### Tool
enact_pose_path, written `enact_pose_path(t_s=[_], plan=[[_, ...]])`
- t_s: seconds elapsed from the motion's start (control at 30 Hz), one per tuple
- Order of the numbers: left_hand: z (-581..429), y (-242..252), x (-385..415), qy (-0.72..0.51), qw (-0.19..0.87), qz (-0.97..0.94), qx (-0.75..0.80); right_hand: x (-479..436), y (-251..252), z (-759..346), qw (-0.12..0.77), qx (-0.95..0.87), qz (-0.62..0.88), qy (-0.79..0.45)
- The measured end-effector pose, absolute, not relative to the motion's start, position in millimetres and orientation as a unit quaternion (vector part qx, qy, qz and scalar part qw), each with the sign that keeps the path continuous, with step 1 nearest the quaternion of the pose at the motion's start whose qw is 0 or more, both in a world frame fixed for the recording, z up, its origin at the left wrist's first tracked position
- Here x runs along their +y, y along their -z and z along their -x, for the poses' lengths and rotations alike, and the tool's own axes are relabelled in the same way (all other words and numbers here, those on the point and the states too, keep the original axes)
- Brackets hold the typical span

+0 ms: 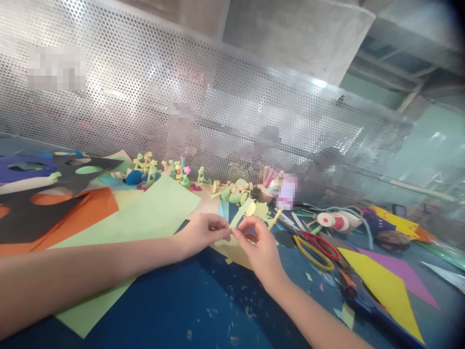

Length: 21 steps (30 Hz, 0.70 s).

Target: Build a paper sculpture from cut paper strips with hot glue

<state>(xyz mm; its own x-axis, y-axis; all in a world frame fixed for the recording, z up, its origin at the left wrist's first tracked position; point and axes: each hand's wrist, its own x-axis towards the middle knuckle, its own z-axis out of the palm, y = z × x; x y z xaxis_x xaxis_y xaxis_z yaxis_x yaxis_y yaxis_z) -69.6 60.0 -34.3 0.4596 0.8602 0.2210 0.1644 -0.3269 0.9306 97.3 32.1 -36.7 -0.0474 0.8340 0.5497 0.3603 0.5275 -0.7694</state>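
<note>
Green paper strip point(241, 212), pinched by both hands point(198, 235) point(263, 252), fingers point(220, 234) nearly closed

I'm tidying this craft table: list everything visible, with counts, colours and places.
Perforated screen: one, silvery, back
Table: one, blue, foreground
Large paper: one, light green, left of centre
Cut-out sheets: several, dark grey and purple, far left
Orange paper: at least one, orange, left
Small paper figures: several, mostly yellow-green, back centre
Handle loops: two, red and yellow, right
Thread spool: one, white and red, right rear
Plain sheets: two, yellow and magenta, lower right
Paper strip: one, pale green, centre
Left hand: one, bare, centre
Right hand: one, bare, centre
</note>
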Motion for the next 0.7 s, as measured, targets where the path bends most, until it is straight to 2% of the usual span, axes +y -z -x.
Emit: enact_pose_path(t_s=[0.17, 0.4, 0.7], plan=[[69.8, 32.3, 56.5, -0.369, 0.431, -0.741, 0.359, 30.3, 35.6, -97.9, 0.525, -0.72, 0.428, -0.153], [68.0, 30.4, 51.4, -0.382, 0.321, -0.781, 0.376, 31.7, 35.8, -99.3, 0.516, -0.722, 0.435, -0.154], [68.9, 27.9, 50.8, -0.385, 0.289, -0.788, 0.385, 32.1, 36.5, -98.8, 0.512, -0.71, 0.449, -0.181]])
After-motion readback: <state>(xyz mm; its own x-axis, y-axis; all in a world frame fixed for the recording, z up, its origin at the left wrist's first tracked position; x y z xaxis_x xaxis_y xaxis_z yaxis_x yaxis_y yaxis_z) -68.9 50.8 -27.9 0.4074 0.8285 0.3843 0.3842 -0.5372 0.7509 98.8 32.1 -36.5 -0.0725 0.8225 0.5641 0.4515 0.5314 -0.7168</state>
